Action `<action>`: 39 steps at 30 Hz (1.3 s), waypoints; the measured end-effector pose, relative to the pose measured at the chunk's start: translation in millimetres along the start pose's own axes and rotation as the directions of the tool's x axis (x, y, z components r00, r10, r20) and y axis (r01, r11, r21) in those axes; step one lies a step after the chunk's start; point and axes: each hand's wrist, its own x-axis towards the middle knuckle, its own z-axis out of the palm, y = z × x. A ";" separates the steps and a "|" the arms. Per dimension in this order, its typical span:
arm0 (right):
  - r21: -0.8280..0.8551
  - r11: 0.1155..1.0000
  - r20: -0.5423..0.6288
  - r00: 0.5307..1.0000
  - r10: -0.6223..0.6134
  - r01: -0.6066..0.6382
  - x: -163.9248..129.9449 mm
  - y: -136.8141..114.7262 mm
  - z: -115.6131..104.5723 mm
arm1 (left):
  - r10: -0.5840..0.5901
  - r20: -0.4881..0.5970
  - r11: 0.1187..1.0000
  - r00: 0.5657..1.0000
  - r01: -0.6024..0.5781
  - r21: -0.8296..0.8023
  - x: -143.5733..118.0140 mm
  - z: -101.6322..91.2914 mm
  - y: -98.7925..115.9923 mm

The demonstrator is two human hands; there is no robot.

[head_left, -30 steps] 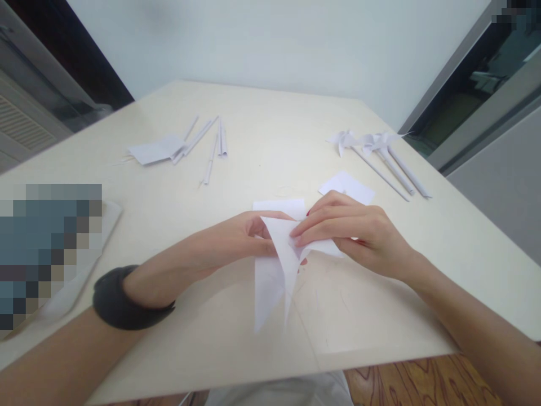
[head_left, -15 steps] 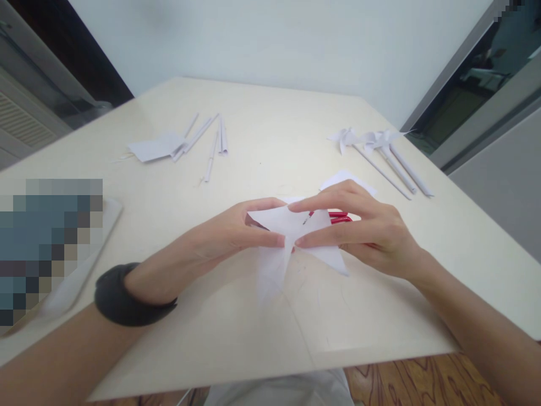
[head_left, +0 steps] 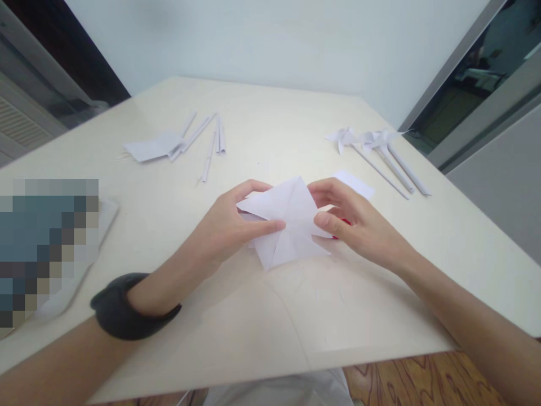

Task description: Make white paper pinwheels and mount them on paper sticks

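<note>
White paper, folded with creases that meet near its middle, is the piece in hand: the folded paper sheet (head_left: 287, 223) sits low over the desk (head_left: 262, 316), near its centre, held between both hands.

Left hand (head_left: 230, 228): forearm comes in from the lower left, wrist bearing a black wristband (head_left: 129, 307). The thumb lies across the sheet toward its middle and the index finger curls over the upper left edge, so the hand is closed in a pinch on the paper.

Right hand (head_left: 359, 225): forearm enters from the lower right. Thumb and fingers pinch the sheet's right side; the hand is likewise closed on the paper. A small red object (head_left: 344, 221) shows under this hand; what it is cannot be told.

Count of other items on the desk:
- One flat white paper square (head_left: 357, 183), just beyond the right hand, partly hidden by it.
- Paper pinwheels on rolled sticks (head_left: 380, 152) at the far right; about three, the heads overlap and the exact number is uncertain.
- Rolled paper sticks (head_left: 209, 141) at the far left-centre, roughly five or six, loosely scattered.
- One small stack of white paper squares (head_left: 152, 148) touching the left end of those sticks.
- One pale flat item (head_left: 105, 217) at the left edge, largely covered by a pixelated patch.
</note>
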 end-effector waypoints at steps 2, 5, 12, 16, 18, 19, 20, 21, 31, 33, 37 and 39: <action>-0.034 0.999 0.034 0.999 0.038 -0.037 0.6 0.5 4.0 | 0.028 -0.010 0.999 1.000 -0.028 0.016 -1.6 4.1 0.5; -0.124 0.992 0.022 0.999 0.036 -0.033 2.1 1.7 4.5 | 0.039 0.032 0.999 0.999 -0.038 -0.034 -2.9 6.7 1.2; -0.132 0.990 0.202 0.976 0.081 -0.055 3.6 4.1 -6.9 | -0.035 0.197 0.980 0.980 0.072 -0.185 -0.8 -2.2 6.6; -0.099 0.991 0.369 0.921 0.123 -0.092 2.7 5.1 -6.5 | -0.014 0.177 0.987 0.984 0.042 -0.158 -0.2 -1.2 5.5; -0.037 0.992 0.464 0.877 0.126 -0.122 2.4 6.6 -5.1 | 0.000 0.173 0.989 0.985 0.026 -0.144 -0.5 1.3 4.5; -0.016 0.991 0.487 0.865 0.124 -0.132 2.2 7.4 -4.1 | -0.001 0.179 0.990 0.984 0.026 -0.139 -0.7 2.5 4.2; -0.015 0.991 0.482 0.867 0.123 -0.133 1.9 8.2 -2.8 | -0.006 0.189 0.990 0.982 0.032 -0.134 -1.0 3.6 4.1; -0.035 0.992 0.439 0.890 0.125 -0.122 1.5 8.7 -1.2 | -0.009 0.193 0.991 0.981 0.036 -0.132 -1.2 4.6 4.0; -0.194 0.971 -0.032 0.988 -0.149 0.141 -2.3 2.0 17.9 | 0.003 0.255 0.986 0.967 0.040 -0.161 -5.3 10.0 1.0; -0.215 0.960 -0.038 0.981 -0.190 0.178 -2.6 2.6 20.1 | -0.012 0.258 0.985 0.966 0.055 -0.163 -5.6 9.7 0.9; -0.304 0.901 -0.063 0.938 -0.342 0.308 -3.7 4.4 22.6 | -0.060 0.256 0.974 0.965 0.113 -0.196 -6.5 8.7 2.6; -0.387 0.843 -0.059 0.902 -0.428 0.375 -4.4 5.4 22.5 | -0.084 0.261 0.964 0.962 0.144 -0.222 -7.4 8.8 3.7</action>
